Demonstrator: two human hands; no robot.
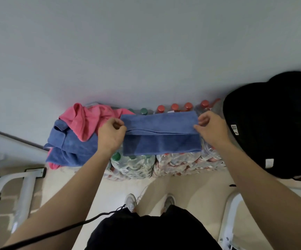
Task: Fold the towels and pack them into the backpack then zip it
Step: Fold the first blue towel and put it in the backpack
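Towel (161, 134) is showing plain blue. Heap (70, 141) is showing blue and pink. Backpack (276, 123) is showing black, bearing white labels (269, 163). Caps (174, 106) are showing red and green; wall (146, 51) is reading grey.

Left hand (110, 136), right hand (213, 129): bare. Forearms bare along full visible length.

Black garment (151, 230) at waist: loose, matte, plain. Shorts or shirt hem, cannot tell.

Thin black cord (55, 231) runs from waist toward lower left frame corner, tufted end at waist. Drawstring or cable, cannot tell.

Left shoe (130, 202), right shoe (169, 201): pale white-grey trainers, detail blurred.
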